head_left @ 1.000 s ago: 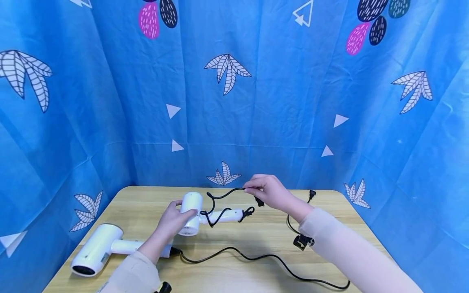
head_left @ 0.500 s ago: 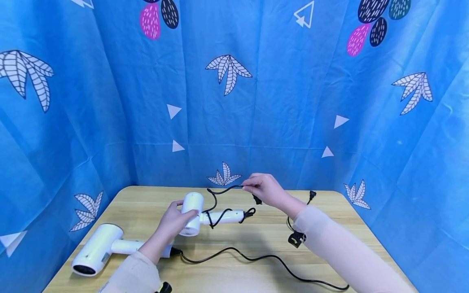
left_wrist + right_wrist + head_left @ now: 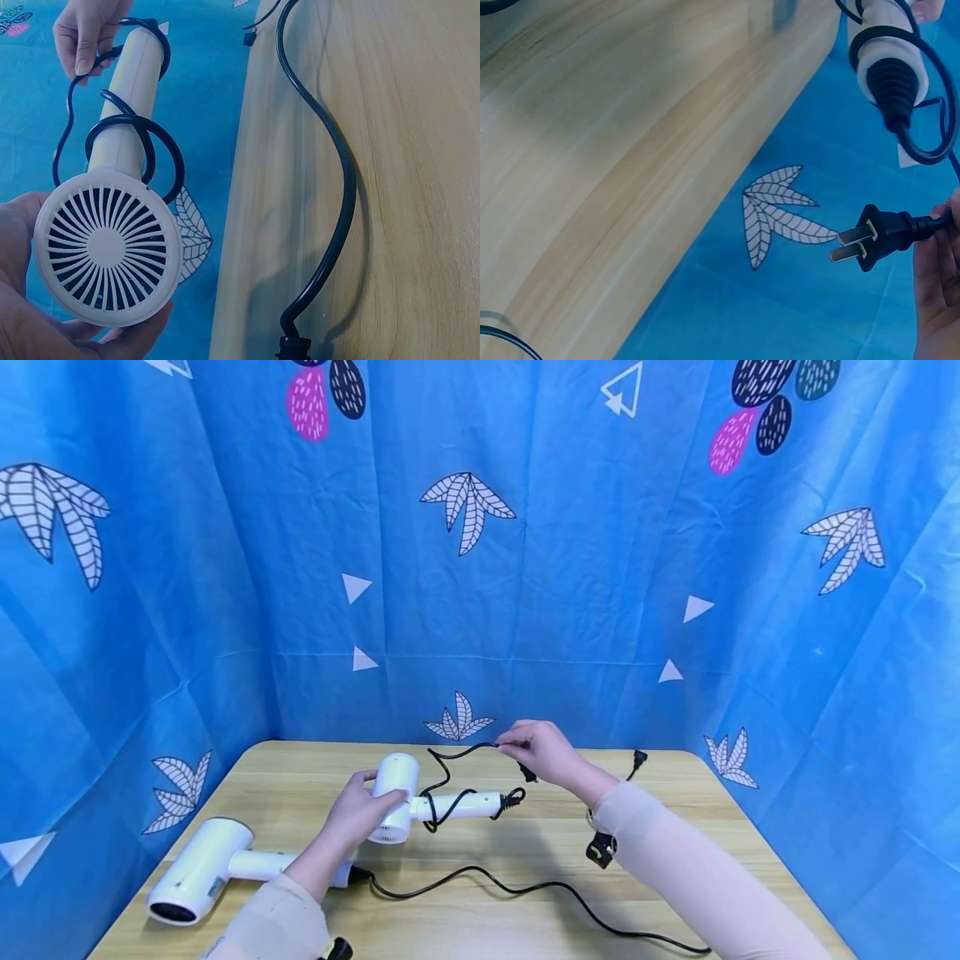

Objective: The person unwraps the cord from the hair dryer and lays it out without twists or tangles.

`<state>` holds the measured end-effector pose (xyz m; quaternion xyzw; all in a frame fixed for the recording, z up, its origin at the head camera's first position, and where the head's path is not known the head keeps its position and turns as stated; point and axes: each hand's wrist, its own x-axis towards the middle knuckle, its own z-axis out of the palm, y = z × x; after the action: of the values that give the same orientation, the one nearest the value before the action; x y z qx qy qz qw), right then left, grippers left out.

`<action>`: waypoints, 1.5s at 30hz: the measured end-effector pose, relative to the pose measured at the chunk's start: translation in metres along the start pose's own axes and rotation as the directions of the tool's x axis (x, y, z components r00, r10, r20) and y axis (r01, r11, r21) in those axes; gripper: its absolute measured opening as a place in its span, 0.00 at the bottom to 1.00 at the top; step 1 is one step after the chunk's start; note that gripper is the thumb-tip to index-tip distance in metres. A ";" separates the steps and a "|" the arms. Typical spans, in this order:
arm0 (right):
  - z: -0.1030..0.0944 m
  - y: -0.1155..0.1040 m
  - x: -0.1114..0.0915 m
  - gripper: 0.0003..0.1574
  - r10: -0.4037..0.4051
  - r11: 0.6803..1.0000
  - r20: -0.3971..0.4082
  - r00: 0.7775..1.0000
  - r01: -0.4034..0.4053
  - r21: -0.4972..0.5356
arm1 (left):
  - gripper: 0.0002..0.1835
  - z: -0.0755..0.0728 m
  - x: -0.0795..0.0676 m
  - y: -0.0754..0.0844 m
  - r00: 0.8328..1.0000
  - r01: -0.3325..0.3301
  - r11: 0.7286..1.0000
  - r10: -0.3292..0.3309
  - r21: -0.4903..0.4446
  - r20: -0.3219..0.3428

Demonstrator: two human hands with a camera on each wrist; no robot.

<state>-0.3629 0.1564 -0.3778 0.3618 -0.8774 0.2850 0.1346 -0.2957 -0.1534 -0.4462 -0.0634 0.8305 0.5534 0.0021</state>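
Note:
My left hand [image 3: 352,810] grips the head of a small white hair dryer [image 3: 396,777], thumb and fingers around its barrel. The dryer's slotted round grille [image 3: 106,249] faces the left wrist camera. Its handle [image 3: 472,805] points right, with a black cord [image 3: 154,142] looped around it. My right hand [image 3: 547,752] pinches that cord near its end, up and to the right of the handle. From these fingers the black two-pin plug [image 3: 883,236] sticks out, its metal prongs bare in the right wrist view.
A larger white hair dryer [image 3: 197,872] lies on the wooden table [image 3: 450,927] at the left. Its black cord [image 3: 555,885] snakes rightward across the front, and a second plug [image 3: 640,757] lies at the back right. A patterned blue cloth [image 3: 480,593] hangs behind the table.
The cord loops have drawn closer around the handle. My right hand has shifted slightly left, still pinching the cord; my left hand has kept its grip with barely any movement.

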 end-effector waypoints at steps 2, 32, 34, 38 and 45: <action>0.002 0.002 0.000 0.08 0.000 1.000 0.004 1.000 0.000 -0.002 | 0.45 0.000 -0.001 0.000 1.000 0.001 1.000 -0.001 -0.005 0.000; 0.029 0.035 -0.032 0.07 -0.025 1.000 0.065 0.998 0.025 -0.007 | 0.45 -0.006 0.002 -0.006 1.000 0.013 1.000 -0.013 0.007 -0.016; 0.030 0.036 -0.034 0.07 -0.033 0.999 0.071 0.997 0.034 -0.008 | 0.45 -0.007 0.002 -0.007 1.000 0.012 1.000 -0.012 0.002 -0.013; 0.030 0.037 -0.037 0.08 -0.040 0.999 0.088 0.995 0.042 -0.013 | 0.45 -0.008 0.001 -0.007 1.000 0.009 1.000 -0.009 -0.011 -0.011; 0.027 0.036 -0.044 0.05 -0.049 0.999 0.089 0.995 0.049 0.002 | 0.46 -0.011 0.001 -0.005 1.000 0.010 1.000 -0.010 -0.020 -0.018</action>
<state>-0.3582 0.1854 -0.4336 0.3958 -0.8732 0.2652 0.1022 -0.2959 -0.1653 -0.4464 -0.0727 0.8245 0.5612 -0.0034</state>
